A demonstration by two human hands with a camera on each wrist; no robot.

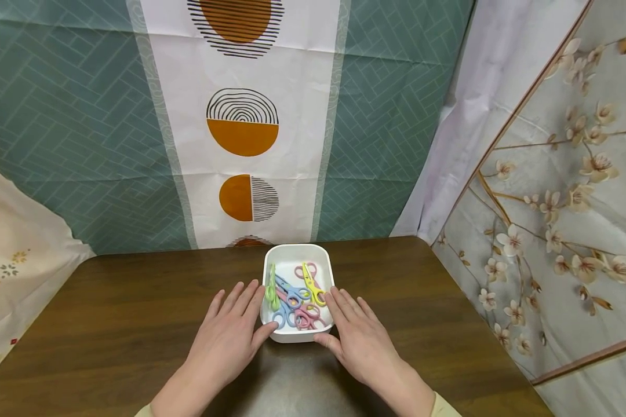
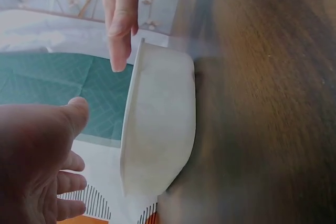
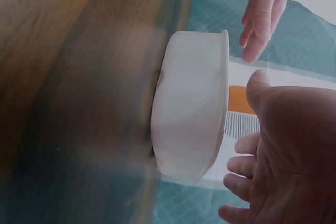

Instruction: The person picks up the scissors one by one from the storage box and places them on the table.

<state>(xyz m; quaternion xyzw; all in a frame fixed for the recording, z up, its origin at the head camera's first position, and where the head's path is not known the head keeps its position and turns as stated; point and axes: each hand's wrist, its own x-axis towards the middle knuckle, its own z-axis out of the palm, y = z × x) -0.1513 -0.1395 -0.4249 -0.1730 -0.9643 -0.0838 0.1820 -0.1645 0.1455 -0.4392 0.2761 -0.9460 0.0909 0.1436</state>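
A white plastic container stands on the table with several small scissors inside. Among them are green scissors, yellow scissors, blue scissors and pink scissors. My left hand is at the container's left side, fingers extended and thumb near the front corner. On the opposite side is my right hand, its fingers likewise extended. Both wrist views show the container's outer wall with a gap between it and the nearer palm. Neither hand grips anything.
The brown wooden table carries the container near its far edge. Behind it hangs a green and white patterned cloth. A flower-printed panel borders the right, and a cream cloth hangs at the left.
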